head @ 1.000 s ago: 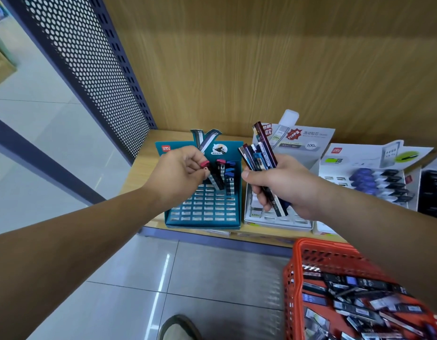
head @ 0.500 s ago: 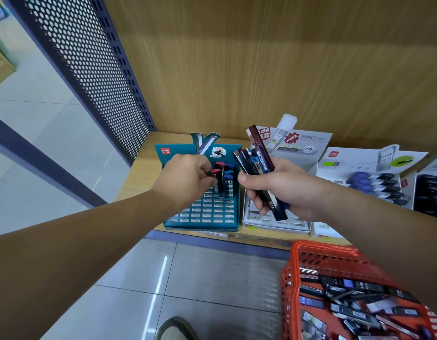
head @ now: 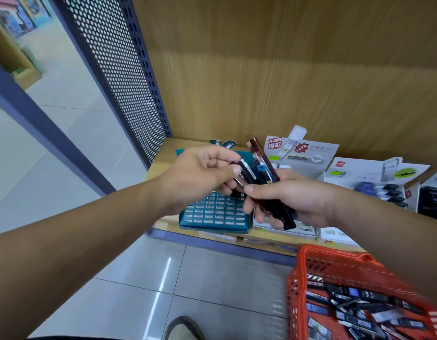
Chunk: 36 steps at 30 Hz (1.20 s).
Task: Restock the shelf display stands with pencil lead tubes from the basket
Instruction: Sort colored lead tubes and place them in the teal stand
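A bundle of pencil lead tubes (head: pixel 266 165) stands tilted in the right hand (head: pixel 296 200), in the air just in front of the shelf (head: pixel 161 165). That hand's fingers (head: pixel 261 188) are curled round the bundle, with the thumb across its front. The left hand (head: pixel 200 175) meets it from the left, its thumb and fingers pinching one dark tube with a pale label (head: pixel 248 171) at the edge of the bundle; blur hides whether that tube is free of the others. Behind and below the hands, a teal display stand (head: pixel 212 214) with rows of slots sits near the shelf's left end, at its front edge. A white display stand (head: pixel 308 150) is just beside it on the right, and a further stand holding dark tubes (head: pixel 379 190) lies toward the right end. Below the shelf's front edge, a red basket (head: pixel 335 256) holds many loose tubes (head: pixel 359 312) above the tiled floor (head: pixel 212 278).
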Tool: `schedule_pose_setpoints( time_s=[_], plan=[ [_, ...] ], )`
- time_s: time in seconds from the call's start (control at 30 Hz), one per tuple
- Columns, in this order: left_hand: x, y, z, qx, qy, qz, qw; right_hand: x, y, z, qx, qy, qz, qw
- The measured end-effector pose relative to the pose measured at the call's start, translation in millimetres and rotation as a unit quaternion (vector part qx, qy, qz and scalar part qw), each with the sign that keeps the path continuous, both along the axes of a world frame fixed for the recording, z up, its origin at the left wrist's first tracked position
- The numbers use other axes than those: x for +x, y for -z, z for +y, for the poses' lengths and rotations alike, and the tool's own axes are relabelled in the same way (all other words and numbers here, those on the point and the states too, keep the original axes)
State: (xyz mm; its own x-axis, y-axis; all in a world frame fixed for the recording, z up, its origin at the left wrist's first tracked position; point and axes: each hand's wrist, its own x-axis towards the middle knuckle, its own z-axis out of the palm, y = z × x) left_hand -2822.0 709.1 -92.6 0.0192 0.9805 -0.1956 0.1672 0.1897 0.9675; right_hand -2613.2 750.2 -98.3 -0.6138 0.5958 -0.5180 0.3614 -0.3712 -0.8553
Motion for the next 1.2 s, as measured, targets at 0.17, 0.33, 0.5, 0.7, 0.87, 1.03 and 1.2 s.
schedule_pose_setpoints(
  time_s=[0.17,0.33,0.5,0.7,0.87,1.03,1.2],
  plan=[
    [-11.4,-4.3,-0.2,-0.024,-0.018,-0.019,0.999,1.6,-11.2,-0.3,-0.011,0.052,0.011,0.999],
    [-18.6,1.7,7.8,-0.052,-0.058,-0.036,0.996,9.7,-12.6,4.7,-0.014,0.094,-0.031,0.995],
    [-16.6,12.3,1.9,-0.013,0.039,0.105,0.994,11.5,-11.0,10.8,0.033,0.114,-0.029,0.993],
    [3.4,12.9,3.3,0.190,0.143,0.396,0.887,-11.5,-7.5,1.6,0.035,0.108,-0.035,0.993],
    [-23.2,28.8,10.5,0.111,0.055,0.348,0.929,-4.9,-2.0,6.6,0.014,0.135,-0.041,0.990],
    [-27.6,53.2,10.2,0.034,-0.005,0.236,0.971,-0.4,7.1,3.2,0.015,0.115,-0.051,0.992],
    [-16.0,68.1,18.3,0.040,0.004,0.225,0.973,6.4,14.3,5.4,0.051,0.129,-0.049,0.989]
  ],
)
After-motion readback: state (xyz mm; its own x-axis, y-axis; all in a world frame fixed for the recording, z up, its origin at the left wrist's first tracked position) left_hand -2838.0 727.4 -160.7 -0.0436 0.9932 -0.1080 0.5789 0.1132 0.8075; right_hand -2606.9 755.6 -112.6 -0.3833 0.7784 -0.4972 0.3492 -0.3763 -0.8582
